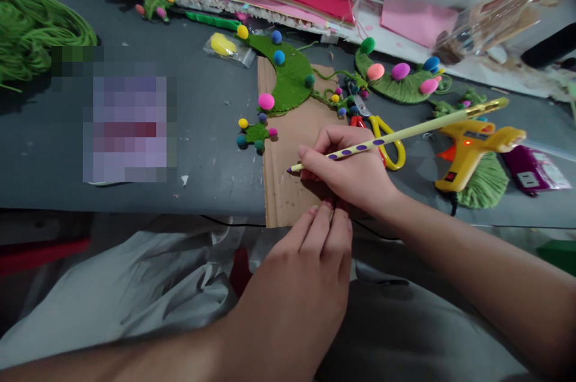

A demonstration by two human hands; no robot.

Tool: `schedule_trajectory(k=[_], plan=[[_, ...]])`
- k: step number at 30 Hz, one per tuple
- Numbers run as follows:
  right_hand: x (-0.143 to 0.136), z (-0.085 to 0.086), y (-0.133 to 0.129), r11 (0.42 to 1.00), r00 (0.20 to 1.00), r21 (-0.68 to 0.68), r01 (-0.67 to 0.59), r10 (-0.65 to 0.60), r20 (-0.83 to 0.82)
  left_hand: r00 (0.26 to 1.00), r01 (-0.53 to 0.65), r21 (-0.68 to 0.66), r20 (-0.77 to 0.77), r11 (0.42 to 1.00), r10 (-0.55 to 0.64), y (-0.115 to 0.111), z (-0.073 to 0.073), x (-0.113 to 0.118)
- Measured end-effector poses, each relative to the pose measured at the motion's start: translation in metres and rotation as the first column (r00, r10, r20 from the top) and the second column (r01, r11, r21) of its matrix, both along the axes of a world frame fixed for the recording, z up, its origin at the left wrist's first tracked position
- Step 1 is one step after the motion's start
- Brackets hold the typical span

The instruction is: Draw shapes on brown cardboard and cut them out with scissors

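Note:
Between the thumb and fingers of my right hand (348, 169) is a yellow pencil with purple spots (416, 131), its dark tip close over the brown cardboard (281, 190). I cannot tell whether the tip touches the board. My left hand (315, 256) lies with fingers stretched on the cardboard's near edge, below my right hand. A green felt crescent (294, 79) with coloured balls rests across the top of the cardboard. At the board's left edge lies a small green star (257, 133) with coloured balls.
Right of my right hand are scissors with red and yellow handles (396, 151) and a yellow glue gun (465, 151) with its light on. Another green crescent (396, 87) lies behind them. Green yarn (40, 28) is at the far left, near a blurred-out rectangular item (128, 154).

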State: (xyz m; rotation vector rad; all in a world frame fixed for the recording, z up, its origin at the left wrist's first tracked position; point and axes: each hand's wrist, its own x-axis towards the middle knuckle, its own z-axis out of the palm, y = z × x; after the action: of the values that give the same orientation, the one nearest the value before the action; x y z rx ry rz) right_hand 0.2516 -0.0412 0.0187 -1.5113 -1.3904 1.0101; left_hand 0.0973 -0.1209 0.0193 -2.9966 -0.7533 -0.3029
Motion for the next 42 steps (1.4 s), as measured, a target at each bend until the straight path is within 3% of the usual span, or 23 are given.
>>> schedule_trajectory(k=[42], plan=[[0.0018, 0.0015, 0.0026, 1.000, 0.996, -0.013, -0.026, 0.027, 0.080, 0.999, 0.002, -0.015, -0.053, 1.000, -0.003, 0.0003, 0.0013, -0.0006]])
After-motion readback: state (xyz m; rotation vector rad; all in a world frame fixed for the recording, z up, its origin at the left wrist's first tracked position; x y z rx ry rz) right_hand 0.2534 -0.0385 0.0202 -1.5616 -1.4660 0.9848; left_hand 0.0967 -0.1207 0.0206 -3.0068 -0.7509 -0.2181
